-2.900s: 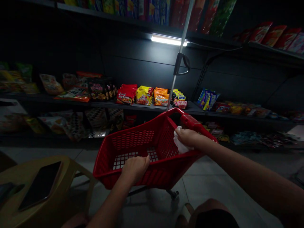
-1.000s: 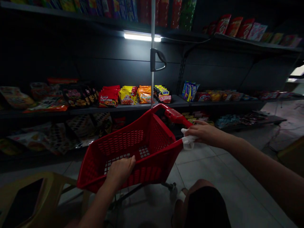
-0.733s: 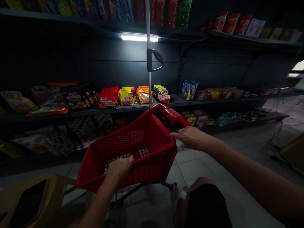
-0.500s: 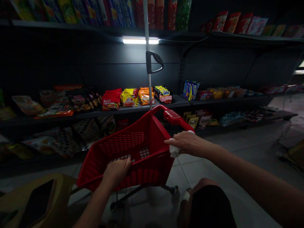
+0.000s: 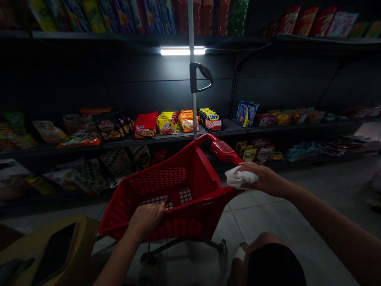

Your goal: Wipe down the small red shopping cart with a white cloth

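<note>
A red plastic shopping cart on dark wheels stands in front of me. My left hand is closed over the cart's near rim, thumb toward the basket. In my right hand is a crumpled white cloth, pressed between the fingers at the near end of the cart's handle. Part of that handle is hidden behind the cloth and hand. The basket's perforated walls and grid floor show, with a small dark patch on the floor near my left thumb.
A metal pole with a black grip rises behind the cart. Shelves hold snack packets, such as red bags, under a lit tube lamp. At lower left, a phone-like dark slab lies on a tan stool. My knee is below.
My right hand has turned and shifted right along the handle, so more of the white cloth shows. My left hand stays on the rim. The whole view has shifted slightly.
</note>
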Demonstrator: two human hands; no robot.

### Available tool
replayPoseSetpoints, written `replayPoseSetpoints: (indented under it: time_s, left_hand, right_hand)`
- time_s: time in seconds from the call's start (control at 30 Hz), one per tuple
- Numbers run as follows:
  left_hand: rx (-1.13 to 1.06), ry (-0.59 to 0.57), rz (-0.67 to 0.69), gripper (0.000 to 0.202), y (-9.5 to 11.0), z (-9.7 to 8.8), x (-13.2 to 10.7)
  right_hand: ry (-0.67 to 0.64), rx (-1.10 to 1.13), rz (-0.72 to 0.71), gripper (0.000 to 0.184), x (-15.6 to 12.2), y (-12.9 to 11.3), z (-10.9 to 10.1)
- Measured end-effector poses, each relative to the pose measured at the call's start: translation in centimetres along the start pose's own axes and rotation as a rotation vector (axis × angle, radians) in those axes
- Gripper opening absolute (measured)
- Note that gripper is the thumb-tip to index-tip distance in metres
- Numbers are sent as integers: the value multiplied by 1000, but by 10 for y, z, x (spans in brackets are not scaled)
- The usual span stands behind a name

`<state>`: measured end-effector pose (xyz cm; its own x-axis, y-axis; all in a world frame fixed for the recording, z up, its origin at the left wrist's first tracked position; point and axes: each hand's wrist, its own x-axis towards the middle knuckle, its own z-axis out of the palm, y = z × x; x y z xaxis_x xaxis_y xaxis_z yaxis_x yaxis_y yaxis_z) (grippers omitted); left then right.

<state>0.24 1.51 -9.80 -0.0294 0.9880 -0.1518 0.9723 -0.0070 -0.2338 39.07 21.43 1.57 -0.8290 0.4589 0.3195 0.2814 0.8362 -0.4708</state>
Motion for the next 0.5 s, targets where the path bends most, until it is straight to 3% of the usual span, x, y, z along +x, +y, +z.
replayPoseSetpoints:
  time_s: [0.1,0.23,0.3,0.37,0.43,0.5]
  left_hand:
    - [-62,49,12,41,-4,6,-1]
    - [-122,104,32,43,-3,6,-1]
    - [-135,121,31,47,-3,6,0]
    - [-140,129,23,49,-3,6,1]
    - [-130,117,1,48,-4,8,3]
    - [-109,86,-37,42,-6,9,4]
  right_hand:
    - [-41,-131,-63,31,17,8,-8]
    - [8,-305,-171,33,72,36,-21]
    - [95,-278,-108,31,102,53,-20]
    - [197,-192,46,33,125,67,-15]
    - [248,-38,200,37,135,75,-7]
    - [230,118,243,41,131,75,-1]
